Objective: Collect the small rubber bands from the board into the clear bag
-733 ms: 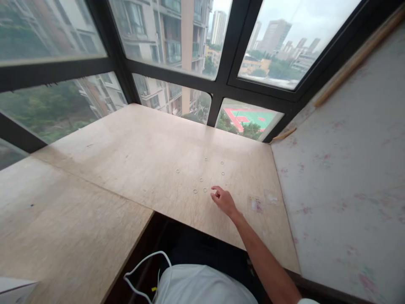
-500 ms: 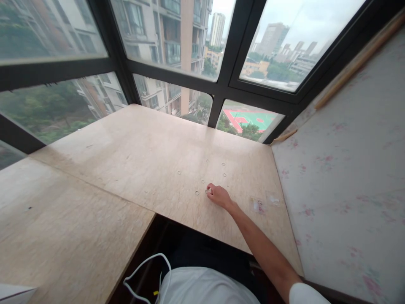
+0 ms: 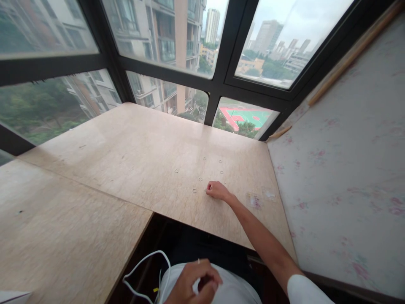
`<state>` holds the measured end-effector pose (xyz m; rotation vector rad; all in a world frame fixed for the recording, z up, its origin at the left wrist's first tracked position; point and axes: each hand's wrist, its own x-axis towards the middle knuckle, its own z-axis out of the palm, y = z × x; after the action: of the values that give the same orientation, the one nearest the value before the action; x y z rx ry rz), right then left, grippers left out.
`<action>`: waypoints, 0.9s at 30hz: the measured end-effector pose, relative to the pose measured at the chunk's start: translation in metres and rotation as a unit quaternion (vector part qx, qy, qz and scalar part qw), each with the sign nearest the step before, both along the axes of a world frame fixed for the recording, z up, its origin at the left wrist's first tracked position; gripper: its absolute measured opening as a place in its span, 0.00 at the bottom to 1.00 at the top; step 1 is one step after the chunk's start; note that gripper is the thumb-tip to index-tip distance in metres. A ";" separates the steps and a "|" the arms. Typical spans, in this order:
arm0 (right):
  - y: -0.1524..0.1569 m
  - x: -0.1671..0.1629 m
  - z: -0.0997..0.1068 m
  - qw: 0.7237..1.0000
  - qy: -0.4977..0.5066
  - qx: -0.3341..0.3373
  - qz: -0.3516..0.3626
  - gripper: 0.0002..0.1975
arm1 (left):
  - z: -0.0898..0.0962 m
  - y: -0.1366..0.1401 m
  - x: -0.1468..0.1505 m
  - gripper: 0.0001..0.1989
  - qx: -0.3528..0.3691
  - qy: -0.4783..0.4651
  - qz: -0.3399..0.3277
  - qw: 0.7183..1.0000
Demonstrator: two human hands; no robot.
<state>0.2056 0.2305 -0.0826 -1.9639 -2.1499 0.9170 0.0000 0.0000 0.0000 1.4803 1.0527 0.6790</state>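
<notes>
My right hand (image 3: 217, 191) rests low over the tabletop (image 3: 152, 152), thumb and forefinger pinched at a small thin ring (image 3: 205, 190), of which only a bit shows. Close to it lie more thin rings: one ring (image 3: 194, 191) just left, another ring (image 3: 200, 179) a little farther off, and several beyond. My left hand (image 3: 193, 280) is low in front of my shirt, fingers loosely curled. A gap shows between its thumb and forefinger, with nothing seen in it. One of its fingers wears a ring (image 3: 199, 261).
Small clear plastic bags, one with tiny coloured bits (image 3: 254, 200) and one pale bag (image 3: 268, 193), lie right of my forearm. A white cable (image 3: 139, 264) loops by my lap. Window frames (image 3: 167, 76) border the back, a flowered wall (image 3: 332, 169) the right.
My left hand has come into view from below. My right hand's fingers have closed together at the ring beneath them. The view has shifted slightly.
</notes>
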 end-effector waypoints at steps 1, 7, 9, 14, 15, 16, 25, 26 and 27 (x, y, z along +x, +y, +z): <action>-0.002 0.002 0.000 1.000 0.015 -0.003 -0.006 0.01 | -0.004 0.014 0.013 0.09 -0.009 -0.008 -0.011 1.000; -0.019 0.023 0.002 0.990 0.120 -0.015 -0.079 0.05 | -0.031 0.085 0.058 0.11 -0.080 -0.085 0.149 0.982; -0.026 0.033 0.004 0.982 0.153 -0.008 -0.109 0.06 | -0.041 0.102 0.062 0.11 -0.048 -0.056 0.168 0.983; -0.049 0.051 0.007 0.964 0.211 0.011 -0.161 0.08 | -0.068 0.135 0.066 0.11 0.099 0.196 0.128 0.967; -0.053 0.053 0.008 0.959 0.225 0.012 -0.170 0.10 | -0.072 0.139 0.068 0.12 0.116 0.246 0.114 0.956; -0.058 0.055 0.008 0.953 0.244 0.013 -0.180 0.11 | -0.075 0.143 0.070 0.13 0.127 0.286 0.102 0.944; -0.109 0.076 -0.007 0.894 0.358 0.018 -0.270 0.19 | -0.082 0.169 0.089 0.13 0.160 0.406 0.026 0.900; -0.115 0.078 -0.011 0.892 0.357 0.019 -0.276 0.19 | -0.082 0.172 0.090 0.13 0.162 0.411 0.020 0.897; -0.120 0.078 -0.014 0.891 0.356 0.022 -0.282 0.19 | -0.082 0.176 0.090 0.12 0.163 0.417 0.013 0.894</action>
<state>0.2840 0.1104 -0.0967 -1.6859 -1.1108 1.1893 0.0902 0.1757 -0.0815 2.1367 1.6579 0.2093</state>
